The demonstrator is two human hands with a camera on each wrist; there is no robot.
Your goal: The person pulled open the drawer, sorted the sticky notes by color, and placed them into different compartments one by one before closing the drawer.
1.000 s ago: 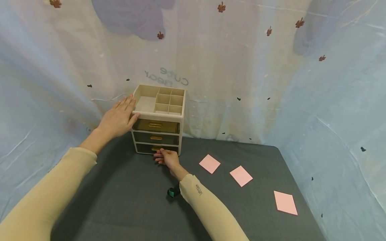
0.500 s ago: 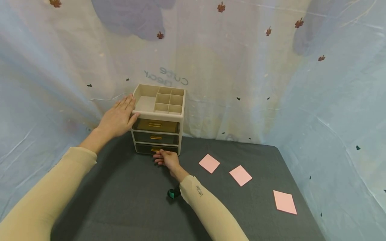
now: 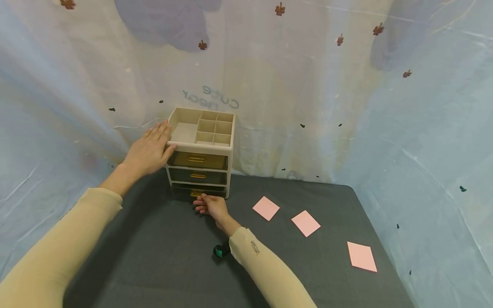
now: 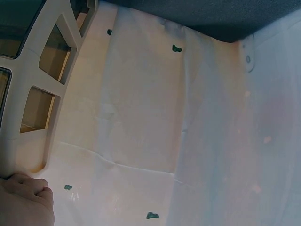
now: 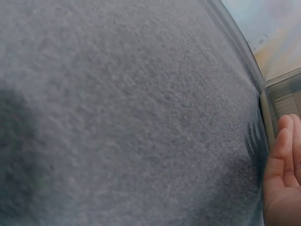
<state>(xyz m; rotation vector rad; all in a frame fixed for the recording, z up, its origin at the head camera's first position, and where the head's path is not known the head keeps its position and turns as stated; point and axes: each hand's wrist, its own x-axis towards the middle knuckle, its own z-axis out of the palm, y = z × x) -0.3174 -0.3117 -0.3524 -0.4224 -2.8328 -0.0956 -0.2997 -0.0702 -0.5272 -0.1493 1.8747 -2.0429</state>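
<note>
Pale printed fabric hangs behind the dark grey counter. Just right of the straight-fingered left hand, and touching it, stands a cream plastic 3-drawer organizer; the right hand pinches the lowest slim gold handle.

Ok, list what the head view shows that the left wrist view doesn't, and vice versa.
Only the head view shows the right hand at the gold handle of the smoky bottom drawer, three square pink paper notes, and the compartmented cream top tray.

Only the left wrist view shows the window-like cut-outs in the side of the cream plastic drawer organizer.

Both show that organizer, the left hand against it, the dark grey cloth-covered table and the pale patterned curtain.
</note>
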